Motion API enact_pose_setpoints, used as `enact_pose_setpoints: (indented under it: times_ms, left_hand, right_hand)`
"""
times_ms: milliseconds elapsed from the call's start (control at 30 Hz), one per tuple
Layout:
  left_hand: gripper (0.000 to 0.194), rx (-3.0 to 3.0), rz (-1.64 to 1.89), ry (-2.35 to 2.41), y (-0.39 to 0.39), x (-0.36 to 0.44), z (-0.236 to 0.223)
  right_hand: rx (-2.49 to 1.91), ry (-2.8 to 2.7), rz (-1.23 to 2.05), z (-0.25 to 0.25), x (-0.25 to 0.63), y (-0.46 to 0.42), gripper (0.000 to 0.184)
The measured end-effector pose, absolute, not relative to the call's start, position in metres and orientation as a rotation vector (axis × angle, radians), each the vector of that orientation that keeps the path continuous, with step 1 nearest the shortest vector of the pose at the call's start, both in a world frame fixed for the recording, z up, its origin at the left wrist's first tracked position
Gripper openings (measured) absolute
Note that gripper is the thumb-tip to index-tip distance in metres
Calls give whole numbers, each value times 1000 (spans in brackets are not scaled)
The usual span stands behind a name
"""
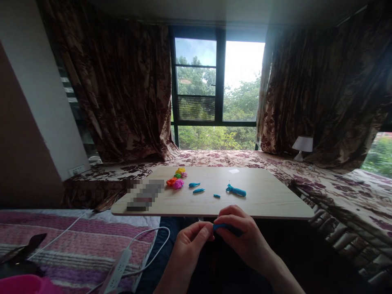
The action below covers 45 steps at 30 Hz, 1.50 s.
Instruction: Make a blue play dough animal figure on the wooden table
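Just in front of the table's near edge, a small piece of blue modelling clay (pixel 219 226) is held between my two hands. My left hand (pixel 193 241) pinches thumb and forefinger together at its left end. The fingers of my right hand (pixel 240 230) close round the rest and partly hide it. On the table (pixel 266 206) lie two slim, pointed blue clay pieces (pixel 198 190), a short blue bit (pixel 217 196) and a thicker blue roll (pixel 237 190) with a pinched, ragged left end.
Crumpled yellow, green, orange and pink clay lumps (pixel 178 184) sit at the table's left, beside a blurred-out dark object (pixel 147 194). A small white paper (pixel 233 171) lies near the far edge. Left of me, a power strip (pixel 118 269) with a white cable rests on a striped quilt (pixel 76 245).
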<state>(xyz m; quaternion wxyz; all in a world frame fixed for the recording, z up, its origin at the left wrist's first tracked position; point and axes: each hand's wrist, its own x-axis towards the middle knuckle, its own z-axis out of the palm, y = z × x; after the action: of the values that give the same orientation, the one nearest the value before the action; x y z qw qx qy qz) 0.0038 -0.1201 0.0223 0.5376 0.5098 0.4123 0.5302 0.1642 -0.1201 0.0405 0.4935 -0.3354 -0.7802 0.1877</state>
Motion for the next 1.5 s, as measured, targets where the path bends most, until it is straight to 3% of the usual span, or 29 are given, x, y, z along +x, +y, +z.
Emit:
enact_pose_setpoints:
  times_ms: [200,867,1067,1200,1500]
  left_hand:
    - [26,1214,1254,995,-119,5,22]
    - [27,1265,1202,932,-121,8,26]
    - [27,1254,1236,979,-124,8,30]
    - [25,1230,1254,980,-123,8,30]
    - [30,1306,1260,1039,-115,6,24]
  right_hand:
    - [-815,-1906,473,41,163,-120,25]
    - [-829,-1918,462,42,161,-120,12]
    - [-826,-1900,456,41,164,-120,24]
    - [-823,-1890,459,41,167,-120,15]
    - [-856,-1857,487,40,173,-115,16]
